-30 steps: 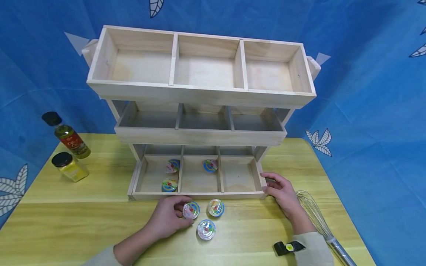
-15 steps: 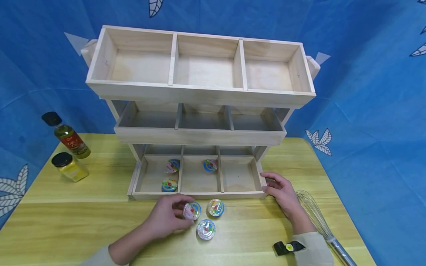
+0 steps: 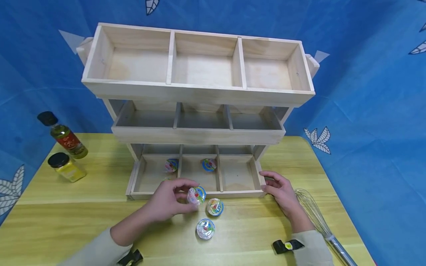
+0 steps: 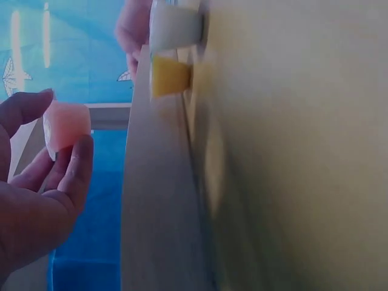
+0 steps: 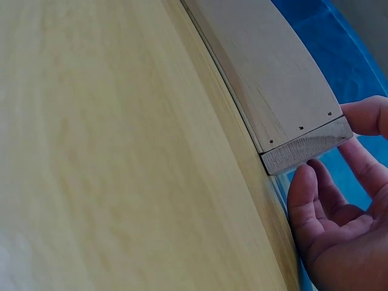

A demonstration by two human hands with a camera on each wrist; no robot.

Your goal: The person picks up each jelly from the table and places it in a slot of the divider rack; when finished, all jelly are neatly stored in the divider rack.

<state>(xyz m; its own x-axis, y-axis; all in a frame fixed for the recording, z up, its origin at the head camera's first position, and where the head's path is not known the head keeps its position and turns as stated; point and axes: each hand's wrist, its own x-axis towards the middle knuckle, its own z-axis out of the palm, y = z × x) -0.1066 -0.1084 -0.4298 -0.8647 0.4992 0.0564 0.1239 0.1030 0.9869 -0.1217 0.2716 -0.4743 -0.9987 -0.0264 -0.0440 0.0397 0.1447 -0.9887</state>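
My left hand (image 3: 168, 199) pinches a pink jelly cup (image 3: 196, 195) between thumb and fingers, raised just in front of the bottom tray of the wooden rack (image 3: 196, 136). In the left wrist view the cup (image 4: 70, 126) lies on its side between the fingertips. On the table beside it stand a yellow-orange jelly cup (image 3: 215, 207) and a whitish jelly cup (image 3: 205, 229). My right hand (image 3: 281, 190) grips the bottom tray's right front corner (image 5: 306, 145), thumb and fingers around it. One jelly cup (image 3: 171, 165) shows in the left compartment, another (image 3: 209, 164) in the middle one.
A whisk (image 3: 316, 214) lies right of my right forearm. At the back left stand an oil bottle (image 3: 68, 138) and a yellow jar (image 3: 68, 168) with a black lid. The rack's upper tiers overhang the bottom tray. A blue cloth (image 3: 359, 92) hangs behind.
My left hand has lifted the pink jelly cup and moved it forward and right toward the bottom tray, now covering a cup in the left compartment. My right hand stays at the corner.
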